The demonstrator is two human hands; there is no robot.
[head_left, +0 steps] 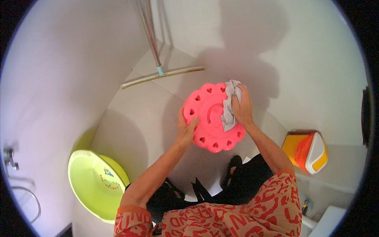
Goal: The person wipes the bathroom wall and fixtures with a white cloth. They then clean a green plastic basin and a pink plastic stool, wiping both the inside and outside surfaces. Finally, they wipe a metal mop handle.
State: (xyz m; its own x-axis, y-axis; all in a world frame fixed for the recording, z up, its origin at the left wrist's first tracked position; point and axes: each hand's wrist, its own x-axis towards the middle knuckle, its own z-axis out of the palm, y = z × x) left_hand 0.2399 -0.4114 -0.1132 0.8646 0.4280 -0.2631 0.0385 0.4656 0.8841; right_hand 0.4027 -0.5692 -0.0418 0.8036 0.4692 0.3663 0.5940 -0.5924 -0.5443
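Observation:
In front of me is a round pink plastic piece (206,103) with a scalloped rim and heart-shaped holes, its face turned up toward me. I cannot tell whether it is a tray or a stool top. My left hand (187,125) grips its left edge, thumb on the face and the other fingers mostly hidden underneath. Bunched in my right hand (242,106) is a light grey cloth (229,114), which lies against the right side of the pink face and reaches over the upper right rim.
A floor squeegee (160,72) leans in the far corner. On the left stands a lime-green basin (89,183), tilted, below a wall tap (11,158) with a hose. A yellow, orange and white bin (302,152) is by the right wall. My feet are just below the pink piece.

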